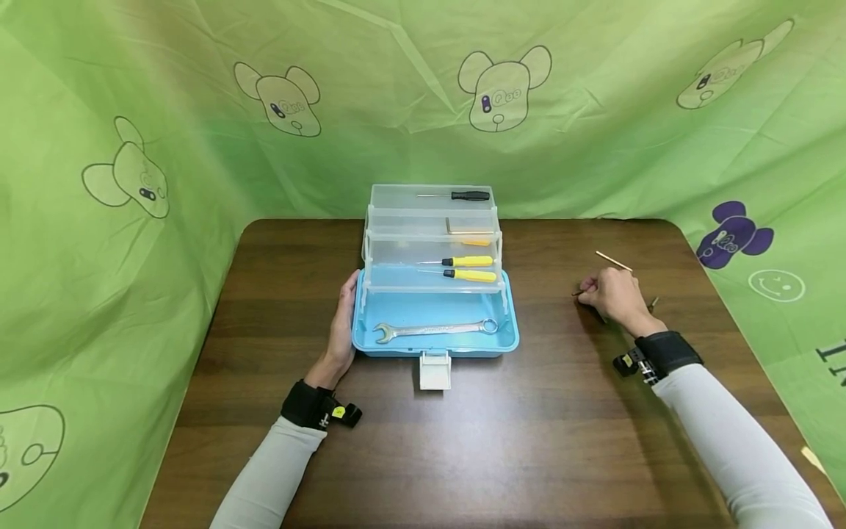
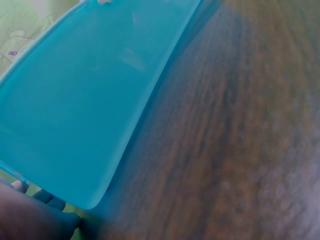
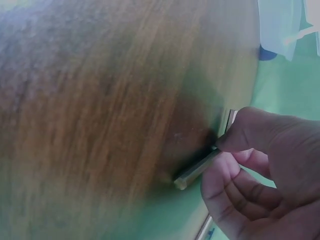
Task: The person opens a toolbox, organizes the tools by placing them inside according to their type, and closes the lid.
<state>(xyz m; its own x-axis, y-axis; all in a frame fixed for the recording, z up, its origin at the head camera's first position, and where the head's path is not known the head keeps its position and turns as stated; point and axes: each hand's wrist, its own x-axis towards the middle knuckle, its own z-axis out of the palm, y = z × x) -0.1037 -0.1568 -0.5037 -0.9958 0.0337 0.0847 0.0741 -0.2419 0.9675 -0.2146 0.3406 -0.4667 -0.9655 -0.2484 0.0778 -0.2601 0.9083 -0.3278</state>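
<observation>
A blue toolbox stands with its clear tiered trays raised. Against its left side rests my left hand, fingers extended along the wall; the left wrist view shows only part of this hand beside the blue wall. A combination wrench lies in the bottom. On the right of the table, my right hand pinches a brass-coloured hex key between thumb and index finger, low over the tabletop. Another thin hex key lies just beyond that hand, and a further metal piece is partly hidden behind it.
The trays hold two yellow-handled screwdrivers, a black-handled screwdriver, an L-shaped hex key and a yellow item seen through the plastic. A white latch hangs at the box front. Green cloth surrounds the wooden table.
</observation>
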